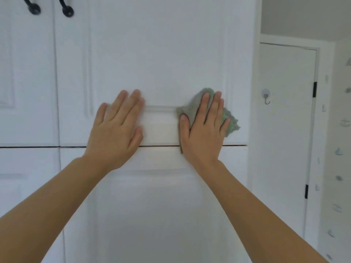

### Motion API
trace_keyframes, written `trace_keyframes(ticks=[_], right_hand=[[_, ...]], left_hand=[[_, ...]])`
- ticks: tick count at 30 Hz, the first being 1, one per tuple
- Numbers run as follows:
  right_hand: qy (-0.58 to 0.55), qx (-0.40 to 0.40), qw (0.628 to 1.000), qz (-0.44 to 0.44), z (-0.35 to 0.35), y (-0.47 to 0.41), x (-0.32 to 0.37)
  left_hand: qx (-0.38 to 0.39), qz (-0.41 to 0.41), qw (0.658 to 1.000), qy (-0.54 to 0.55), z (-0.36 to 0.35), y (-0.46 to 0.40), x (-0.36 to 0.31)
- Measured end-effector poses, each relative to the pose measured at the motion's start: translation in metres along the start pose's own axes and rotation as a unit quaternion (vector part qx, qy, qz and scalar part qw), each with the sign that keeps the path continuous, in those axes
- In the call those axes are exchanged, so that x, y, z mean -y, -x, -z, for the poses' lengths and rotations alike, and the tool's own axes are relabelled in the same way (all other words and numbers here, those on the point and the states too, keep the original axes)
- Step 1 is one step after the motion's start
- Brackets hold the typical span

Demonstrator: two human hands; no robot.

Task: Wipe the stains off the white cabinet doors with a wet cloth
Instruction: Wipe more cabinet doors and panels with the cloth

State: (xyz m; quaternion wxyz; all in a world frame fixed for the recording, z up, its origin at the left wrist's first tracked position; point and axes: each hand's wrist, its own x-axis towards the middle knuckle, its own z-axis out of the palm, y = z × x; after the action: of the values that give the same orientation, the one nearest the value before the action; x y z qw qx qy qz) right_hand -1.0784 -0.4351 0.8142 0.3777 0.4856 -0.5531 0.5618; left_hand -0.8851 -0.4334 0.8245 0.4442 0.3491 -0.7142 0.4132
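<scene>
Left hand: the left hand [116,124] lies flat on the white panelled upper cabinet door [157,54], fingers straight and spread, grasping nothing; its edges are blurred
Right hand: the right hand [204,128] presses the crumpled grey-green cloth [191,109] against the same door with straight fingers; thumb on the cloth's left edge
Cloth: bunched under the palm near the door's lower right corner; edges show above, left and right of the fingers
Doors: a dark horizontal gap just beneath both hands divides the upper door from the white lower cabinet door [152,205]
Surroundings: two black metal handles [51,9] at top left; a clear adhesive wall hook [266,97] on the white room door [284,130] at right
</scene>
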Motion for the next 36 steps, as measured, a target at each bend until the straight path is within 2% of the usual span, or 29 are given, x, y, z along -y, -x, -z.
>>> trace_keyframes(ticks=[3,8,10,13,15,18,21,23,25,28,31,33,36], right_hand=[[0.003,-0.018,0.999,0.038,-0.015,-0.007,0.046],[-0.018,0.014,0.978,0.207,-0.033,0.025,0.127],[-0.028,0.036,0.964,0.261,-0.031,0.027,0.132],[0.001,0.049,0.943,0.330,-0.021,0.003,0.091],[0.025,0.036,0.962,0.269,-0.009,-0.023,0.044],[0.024,0.025,0.996,0.088,0.012,-0.049,-0.007],[0.002,-0.008,0.996,-0.085,0.008,-0.055,0.007],[-0.019,-0.027,0.989,-0.143,-0.002,-0.057,0.040],[-0.019,-0.032,0.995,-0.093,-0.013,-0.055,0.076],[-0.016,-0.034,0.997,0.064,-0.027,-0.047,0.126],[-0.004,0.000,0.977,0.213,-0.037,-0.036,0.161],[-0.006,0.004,0.964,0.267,-0.038,-0.041,0.167],[0.002,0.011,0.954,0.299,-0.035,-0.066,0.162]], left_hand=[[0.000,0.044,0.999,-0.001,0.010,0.010,0.033],[0.007,0.070,0.997,0.025,0.016,0.031,0.065],[0.005,0.045,0.999,0.026,0.020,0.033,0.072],[-0.026,0.021,0.999,0.015,0.025,0.025,0.073],[-0.044,0.035,0.998,0.030,0.026,0.015,0.069],[-0.045,0.037,0.998,0.006,0.023,0.005,0.069],[-0.022,0.049,0.998,-0.014,0.023,0.000,0.078],[-0.013,0.037,0.999,-0.005,0.023,-0.001,0.086],[-0.024,0.022,0.999,0.029,0.025,0.000,0.093],[-0.057,0.046,0.994,0.085,0.028,0.002,0.101],[-0.066,0.090,0.989,0.098,0.029,0.006,0.108],[-0.071,0.087,0.991,0.077,0.030,-0.001,0.111],[-0.086,0.082,0.990,0.071,0.031,-0.027,0.105]])
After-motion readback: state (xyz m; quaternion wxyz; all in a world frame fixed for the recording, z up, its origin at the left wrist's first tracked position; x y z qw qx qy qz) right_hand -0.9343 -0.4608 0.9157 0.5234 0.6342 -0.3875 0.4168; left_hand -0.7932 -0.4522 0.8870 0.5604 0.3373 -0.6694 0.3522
